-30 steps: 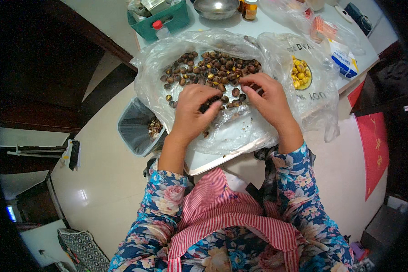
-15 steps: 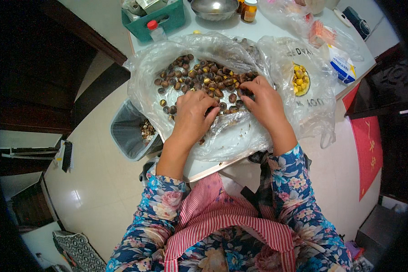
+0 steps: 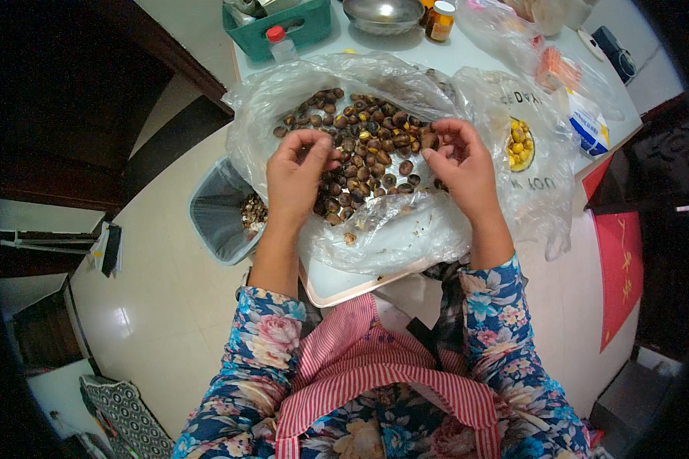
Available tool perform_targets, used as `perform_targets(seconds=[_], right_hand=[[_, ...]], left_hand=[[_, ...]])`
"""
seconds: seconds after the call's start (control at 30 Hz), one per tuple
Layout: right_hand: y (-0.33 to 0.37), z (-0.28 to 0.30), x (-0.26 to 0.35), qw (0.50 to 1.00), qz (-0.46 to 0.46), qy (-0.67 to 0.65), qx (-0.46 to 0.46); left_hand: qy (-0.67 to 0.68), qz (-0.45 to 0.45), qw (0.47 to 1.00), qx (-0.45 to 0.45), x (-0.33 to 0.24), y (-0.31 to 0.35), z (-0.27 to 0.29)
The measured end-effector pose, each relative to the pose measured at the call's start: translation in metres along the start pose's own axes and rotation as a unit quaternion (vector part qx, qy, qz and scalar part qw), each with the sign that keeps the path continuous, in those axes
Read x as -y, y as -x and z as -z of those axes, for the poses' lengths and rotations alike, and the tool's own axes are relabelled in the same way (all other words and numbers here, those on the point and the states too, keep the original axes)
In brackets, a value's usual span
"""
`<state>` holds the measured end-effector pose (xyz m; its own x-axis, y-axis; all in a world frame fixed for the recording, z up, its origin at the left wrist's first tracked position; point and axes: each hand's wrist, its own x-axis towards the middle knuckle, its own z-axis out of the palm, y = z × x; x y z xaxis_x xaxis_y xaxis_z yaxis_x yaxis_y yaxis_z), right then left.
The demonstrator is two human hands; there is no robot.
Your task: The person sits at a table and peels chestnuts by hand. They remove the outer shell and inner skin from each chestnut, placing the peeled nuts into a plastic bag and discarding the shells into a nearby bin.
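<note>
Many brown chestnuts, some split to show yellow inside, lie heaped in a spread clear plastic bag on the table. Over the pile's left side is my left hand, its fingers curled and thumb pressed to them; whatever they hold is hidden. At the right side, my right hand has thumb and fingers around a brown chestnut, partly covered by the fingertips. To the right of it, peeled yellow chestnuts fill a bowl standing on or in another clear bag.
Below the table's left edge stands a grey bin with shell scraps inside. Along the back are a green basket, a red-capped bottle, a metal bowl and a brown jar. A white-and-blue packet lies at right.
My hands have lifted and moved apart, the left one going left and the right one slightly right. More chestnuts now show between them, gathered toward the near middle of the bag.
</note>
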<state>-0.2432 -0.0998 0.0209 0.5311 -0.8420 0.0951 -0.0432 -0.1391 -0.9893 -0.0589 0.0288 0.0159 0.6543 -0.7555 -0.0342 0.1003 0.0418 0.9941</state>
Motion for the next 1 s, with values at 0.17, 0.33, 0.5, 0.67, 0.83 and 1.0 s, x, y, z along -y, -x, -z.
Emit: perform_targets(seconds=[0.17,0.33,0.5,0.67,0.83,1.0], right_hand=[[-0.002,0.004,0.005,0.975,-0.104,-0.188,0.057],[-0.001,0.001,0.004,0.962,-0.136,-0.222,0.085],[0.006,-0.014,0.005,0.924,-0.239,-0.281,0.103],[0.009,-0.027,0.006,0.887,-0.295,-0.321,0.151],[0.008,-0.031,0.009,0.906,-0.276,-0.261,0.186],[0.005,-0.035,0.008,0.927,-0.273,-0.200,0.164]], left_hand=[[0.069,0.076,0.995,0.001,-0.008,0.000,0.010],[-0.031,0.085,0.994,0.055,-0.010,0.005,0.009],[-0.022,0.026,0.994,0.106,-0.007,0.013,-0.008],[-0.023,-0.009,0.987,0.158,-0.002,0.016,-0.025],[-0.025,0.014,0.986,0.162,0.004,0.016,-0.031],[-0.009,0.019,0.987,0.158,0.004,0.014,-0.031]])
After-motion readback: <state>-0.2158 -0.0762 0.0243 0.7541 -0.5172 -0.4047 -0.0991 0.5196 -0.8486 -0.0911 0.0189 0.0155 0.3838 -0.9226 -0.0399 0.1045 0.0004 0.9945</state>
